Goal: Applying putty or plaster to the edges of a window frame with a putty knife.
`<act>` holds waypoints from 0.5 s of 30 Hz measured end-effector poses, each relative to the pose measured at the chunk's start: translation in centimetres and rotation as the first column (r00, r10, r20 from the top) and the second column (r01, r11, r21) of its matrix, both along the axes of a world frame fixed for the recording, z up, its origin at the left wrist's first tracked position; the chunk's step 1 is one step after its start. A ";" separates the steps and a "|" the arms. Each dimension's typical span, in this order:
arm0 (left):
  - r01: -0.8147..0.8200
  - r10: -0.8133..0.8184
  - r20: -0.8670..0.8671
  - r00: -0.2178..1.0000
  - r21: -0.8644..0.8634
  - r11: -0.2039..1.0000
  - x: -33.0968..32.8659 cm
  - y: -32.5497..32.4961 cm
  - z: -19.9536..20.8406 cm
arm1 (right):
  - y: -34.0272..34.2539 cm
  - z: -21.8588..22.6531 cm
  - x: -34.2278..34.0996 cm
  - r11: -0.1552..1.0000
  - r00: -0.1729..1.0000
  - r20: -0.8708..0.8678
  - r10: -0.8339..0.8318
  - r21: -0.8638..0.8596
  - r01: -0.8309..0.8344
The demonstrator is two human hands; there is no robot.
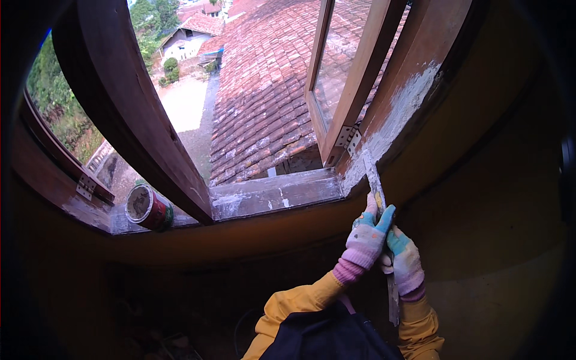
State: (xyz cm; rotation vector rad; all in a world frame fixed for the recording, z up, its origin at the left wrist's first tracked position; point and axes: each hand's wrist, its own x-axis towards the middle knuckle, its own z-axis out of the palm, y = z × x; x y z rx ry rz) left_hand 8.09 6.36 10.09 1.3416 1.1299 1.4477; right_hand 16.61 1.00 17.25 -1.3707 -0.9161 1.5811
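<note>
My left hand (365,239), in a pastel knitted glove, is closed around a narrow flat scraping tool (373,179) smeared with whitish filler. One finger lies along it, and its tip touches the filler-coated corner of the window frame (357,174), just below the hinge (348,138). Close beside and slightly lower, my right hand (405,261) is closed on a flat strip (393,300) that juts out below it. The gloves hide whether strip and tool are one piece. White filler (414,93) streaks the right-hand wooden post.
A used tin (150,207) stands tilted on the sill at left, behind a thick wooden post (129,90). The glazed casement (342,84) is swung outward beside my work. Beyond the sill (276,193) are a tiled roof (264,90) and a drop to the yard.
</note>
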 end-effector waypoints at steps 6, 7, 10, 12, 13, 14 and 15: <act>-0.040 0.046 -0.149 0.988 0.040 0.998 0.0 0.0 2.3 | -0.2 2.4 -0.4 0.999 1.000 0.024 -0.016 0.032 0.015; -0.037 0.043 -0.147 0.988 0.043 0.998 0.0 0.0 2.9 | -0.3 2.6 -0.4 0.999 0.999 0.030 -0.023 0.039 0.021; 0.097 -0.086 0.066 0.994 -0.187 0.978 -0.1 -0.1 4.2 | -0.3 3.0 0.0 0.998 1.000 0.027 -0.014 0.058 0.012; 0.055 -0.053 -0.124 0.991 0.010 0.998 0.2 -0.1 3.5 | -0.4 3.9 -0.4 0.998 0.999 0.037 -0.023 0.060 0.020; 0.056 -0.054 -0.123 0.991 0.012 0.998 0.2 -0.1 3.5 | -0.4 4.3 -0.6 0.998 0.998 0.046 -0.033 0.060 0.030; 0.020 0.009 -0.235 0.972 0.122 0.992 0.0 -0.1 3.5 | -0.4 4.6 -0.7 0.998 0.998 0.048 -0.034 0.062 0.031; -0.002 0.084 -0.336 0.938 0.237 0.972 -0.1 -0.1 3.7 | -0.4 4.9 -0.7 0.997 0.998 0.052 -0.033 0.067 0.030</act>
